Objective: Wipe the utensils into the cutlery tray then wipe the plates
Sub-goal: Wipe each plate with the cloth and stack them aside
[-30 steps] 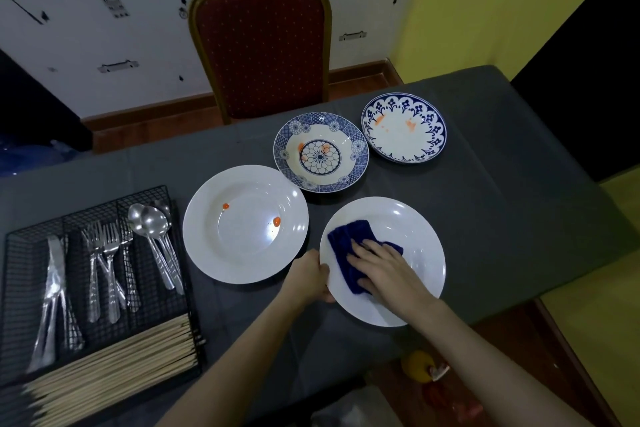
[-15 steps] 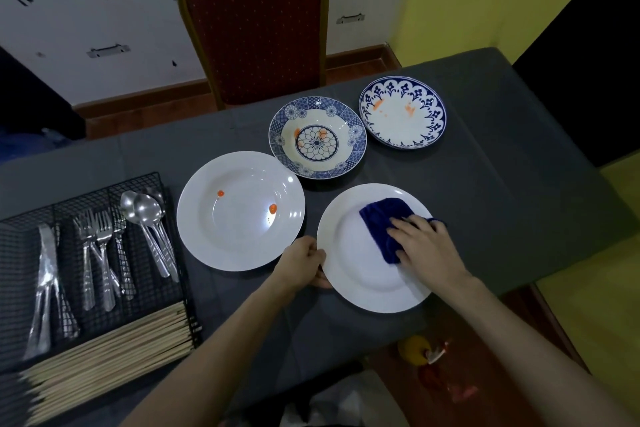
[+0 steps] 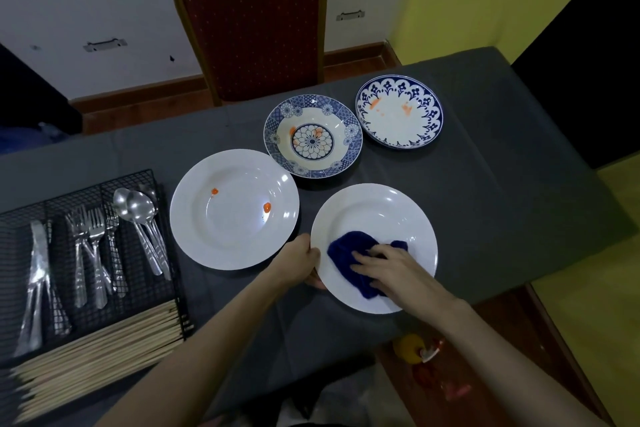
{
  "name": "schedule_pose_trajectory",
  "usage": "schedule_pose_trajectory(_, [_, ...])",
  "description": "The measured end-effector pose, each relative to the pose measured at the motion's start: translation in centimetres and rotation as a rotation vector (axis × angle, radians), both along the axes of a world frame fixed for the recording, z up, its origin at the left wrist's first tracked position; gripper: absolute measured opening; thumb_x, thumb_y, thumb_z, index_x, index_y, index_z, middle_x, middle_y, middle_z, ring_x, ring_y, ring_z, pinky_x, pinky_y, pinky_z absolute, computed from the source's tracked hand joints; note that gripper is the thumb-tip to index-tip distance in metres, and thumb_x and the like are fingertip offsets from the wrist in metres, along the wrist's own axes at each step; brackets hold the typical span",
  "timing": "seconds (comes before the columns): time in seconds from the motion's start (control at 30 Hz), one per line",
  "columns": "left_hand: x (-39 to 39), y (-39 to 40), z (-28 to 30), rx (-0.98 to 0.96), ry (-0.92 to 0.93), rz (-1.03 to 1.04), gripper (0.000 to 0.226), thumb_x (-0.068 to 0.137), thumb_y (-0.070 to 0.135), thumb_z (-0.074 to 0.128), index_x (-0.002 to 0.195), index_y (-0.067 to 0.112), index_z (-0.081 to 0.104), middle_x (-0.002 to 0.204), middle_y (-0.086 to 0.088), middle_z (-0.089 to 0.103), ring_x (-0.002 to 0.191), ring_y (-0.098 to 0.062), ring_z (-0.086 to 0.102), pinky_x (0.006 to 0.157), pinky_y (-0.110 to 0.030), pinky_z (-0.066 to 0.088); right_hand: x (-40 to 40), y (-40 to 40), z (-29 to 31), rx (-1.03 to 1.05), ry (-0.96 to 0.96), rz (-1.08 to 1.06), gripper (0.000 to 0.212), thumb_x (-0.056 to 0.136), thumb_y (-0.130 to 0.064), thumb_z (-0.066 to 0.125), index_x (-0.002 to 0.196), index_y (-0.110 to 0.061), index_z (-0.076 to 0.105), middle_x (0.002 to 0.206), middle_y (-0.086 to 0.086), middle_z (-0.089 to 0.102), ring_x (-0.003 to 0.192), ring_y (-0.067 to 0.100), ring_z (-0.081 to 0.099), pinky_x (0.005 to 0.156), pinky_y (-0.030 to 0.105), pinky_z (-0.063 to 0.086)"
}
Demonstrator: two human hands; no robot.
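Observation:
A white plate [image 3: 381,208] lies near the table's front edge. My right hand [image 3: 391,267] presses a dark blue cloth [image 3: 346,251] flat onto its lower half. My left hand [image 3: 298,260] grips that plate's left rim. To the left lies a second white plate [image 3: 235,236] with two orange spots. Behind them sit a blue floral plate [image 3: 313,137] and a blue-rimmed white plate [image 3: 398,113], both with orange smears. The black wire cutlery tray [image 3: 138,180] at the left holds knives, forks, spoons and chopsticks.
A red chair [image 3: 251,24] with a gold frame stands behind the grey-clothed table [image 3: 502,184]. On the floor below the table's front edge lie a yellow object [image 3: 410,347] and red bits. A yellow wall is at the right.
My right hand has slid the cloth from the plate's upper right back to its lower middle. My left hand has stayed on the rim. The camera has tilted slightly.

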State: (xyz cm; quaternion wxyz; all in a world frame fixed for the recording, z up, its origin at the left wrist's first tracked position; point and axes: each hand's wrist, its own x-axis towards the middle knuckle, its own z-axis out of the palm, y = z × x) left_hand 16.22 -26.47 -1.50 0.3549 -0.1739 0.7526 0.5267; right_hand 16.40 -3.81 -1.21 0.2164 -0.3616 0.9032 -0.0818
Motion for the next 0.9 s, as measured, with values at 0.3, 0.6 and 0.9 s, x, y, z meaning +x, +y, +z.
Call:
schedule_pose_trajectory(0.3, [1.7,0.4,-0.2,0.024,0.102,0.085,0.016,0.100,0.016,0.038,0.110,0.007,0.047,0.107,-0.011,0.061,0.091,-0.024,0.068,0.072,-0.037,0.062,-2.6,-2.8,-0.6,0.075,0.247,-0.273,0.052,0.073,-0.006,0.071,0.123,-0.016,0.060,0.134,0.004,0.054,0.116,0.028,0.052,0.086,0.044,0.047])
schedule_pose_trajectory(0.6, [0.6,5.1,1.1,0.101,0.270,0.189,0.016,0.099,0.016,0.045,0.090,0.015,0.058,0.073,0.002,0.060,0.065,-0.011,0.057,0.061,-0.027,0.050,-2.3,4.9,1.4,0.211,0.229,-0.375,0.046,0.092,-0.022,0.049,0.138,-0.024,0.042,0.141,-0.004,0.046,0.123,0.021,0.043,0.096,0.039,0.039])
schedule_pose_trajectory(0.9, [-5.3,16.4,2.9,0.188,0.317,0.131,0.016,0.099,0.014,0.043,0.093,0.015,0.058,0.088,-0.005,0.065,0.081,-0.022,0.067,0.068,-0.038,0.061,-0.5,13.9,4.5,0.094,0.216,-0.637,0.041,0.088,-0.037,0.056,0.126,-0.022,0.057,0.119,0.000,0.062,0.102,0.023,0.057,0.079,0.040,0.048])
